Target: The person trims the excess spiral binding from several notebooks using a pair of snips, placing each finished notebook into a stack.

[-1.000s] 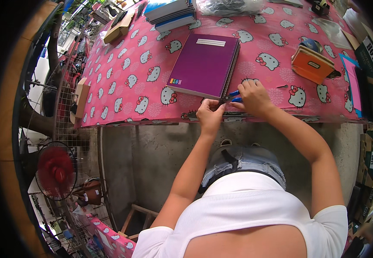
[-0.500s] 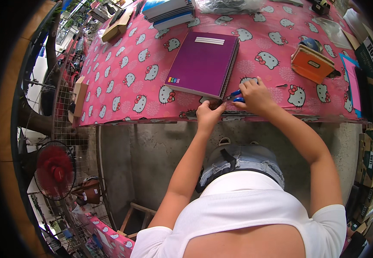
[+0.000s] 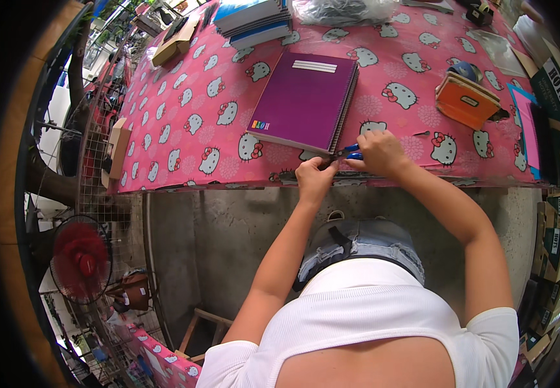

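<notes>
A purple spiral-bound notebook [image 3: 302, 97] lies at a slant near the table's front edge, its dark coil [image 3: 346, 107] running down the right side. At the notebook's near right corner, my left hand [image 3: 316, 178] is closed in a pinch; what sits between thumb and fingers is hidden. My right hand [image 3: 380, 155] grips small blue-handled pliers [image 3: 353, 152]. Their dark jaws point left and reach the lower end of the coil, just beside my left fingertips. Whether the jaws bite on the wire is too small to tell.
Pink patterned cloth [image 3: 183, 139] covers the table. Stacked blue notebooks [image 3: 254, 22] and a clear plastic bag [image 3: 344, 11] lie at the back. An orange box [image 3: 468, 100] stands on the right, near a pink pad [image 3: 530, 132]. Cartons [image 3: 554, 239] line the right; a red fan [image 3: 83, 258] stands left.
The pliers have moved slightly down, onto the coil's end, and their handles are squeezed closer together. My left hand has stayed at the notebook's corner. The whole view has shifted slightly.
</notes>
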{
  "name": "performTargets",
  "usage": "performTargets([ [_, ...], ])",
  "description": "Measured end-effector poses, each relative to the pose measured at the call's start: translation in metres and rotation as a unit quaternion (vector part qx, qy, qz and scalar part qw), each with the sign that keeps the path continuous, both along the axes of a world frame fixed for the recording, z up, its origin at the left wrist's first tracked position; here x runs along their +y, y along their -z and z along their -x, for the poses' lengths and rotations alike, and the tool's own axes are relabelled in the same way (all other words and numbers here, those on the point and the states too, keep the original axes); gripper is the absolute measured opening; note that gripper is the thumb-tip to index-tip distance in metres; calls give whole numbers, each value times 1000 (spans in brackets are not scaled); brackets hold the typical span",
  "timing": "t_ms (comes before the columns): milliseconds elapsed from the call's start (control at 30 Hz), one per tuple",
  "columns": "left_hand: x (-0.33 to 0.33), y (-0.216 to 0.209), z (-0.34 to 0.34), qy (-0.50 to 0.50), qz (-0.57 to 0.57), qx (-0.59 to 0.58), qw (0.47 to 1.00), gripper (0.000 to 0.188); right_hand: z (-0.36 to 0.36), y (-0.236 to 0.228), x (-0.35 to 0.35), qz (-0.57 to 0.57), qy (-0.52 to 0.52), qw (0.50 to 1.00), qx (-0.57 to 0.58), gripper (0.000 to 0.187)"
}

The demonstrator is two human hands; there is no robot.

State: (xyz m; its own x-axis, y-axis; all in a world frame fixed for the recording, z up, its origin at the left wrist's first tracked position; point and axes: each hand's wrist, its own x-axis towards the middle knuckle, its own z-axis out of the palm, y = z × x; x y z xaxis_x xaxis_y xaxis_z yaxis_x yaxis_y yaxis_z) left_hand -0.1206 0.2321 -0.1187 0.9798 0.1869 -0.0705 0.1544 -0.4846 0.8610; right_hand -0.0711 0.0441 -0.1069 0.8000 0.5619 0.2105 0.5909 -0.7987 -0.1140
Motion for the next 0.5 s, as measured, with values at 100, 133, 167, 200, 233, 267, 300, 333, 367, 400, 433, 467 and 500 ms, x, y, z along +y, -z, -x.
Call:
performTargets([
  [100, -2, -1, -1, 2, 19, 3, 1000, 26, 0, 0, -2, -8, 23, 997, 74, 50],
  [133, -1, -2, -1, -2, 25, 16, 1000, 25, 0, -1, -1, -7, 22, 995, 92, 50],
  [167, 0, 2, -1, -2, 25, 17, 1000, 25, 1, -2, -2, -7, 22, 995, 93, 50],
  [200, 3, 9, -1, -18, 24, -2, 1000, 25, 3, -3, -3, -3, 39, 993, 115, 50],
  [233, 3, 11, -1, -34, 23, -20, 999, 24, 4, -4, -5, 1, 56, 989, 138, 49],
  [267, 4, 13, -1, -34, 23, -19, 999, 24, 6, -2, -7, 2, 56, 989, 139, 49],
  [300, 5, 15, -1, -46, 74, 16, 996, 25, 7, 1, -10, 11, 50, 997, 52, 49],
  [333, 6, 17, -1, -58, 124, 51, 989, 25, 8, 0, -11, 20, 43, 998, -34, 50],
  [367, 6, 18, -2, -58, 124, 51, 989, 25, 7, -1, -10, 20, 42, 998, -34, 50],
  [400, 8, 19, -2, -60, 132, 48, 988, 25, 6, -2, -9, 26, 33, 999, -17, 51],
  [433, 7, 19, -3, -59, 140, 46, 987, 25, 6, -4, -8, 32, 27, 999, 0, 53],
  [467, 6, 19, -4, -58, 140, 46, 987, 25, 5, -2, -7, 32, 28, 999, 0, 53],
  [500, 4, 19, -3, -57, 118, 32, 991, 27, 4, 2, -5, 26, 17, 999, -24, 51],
])
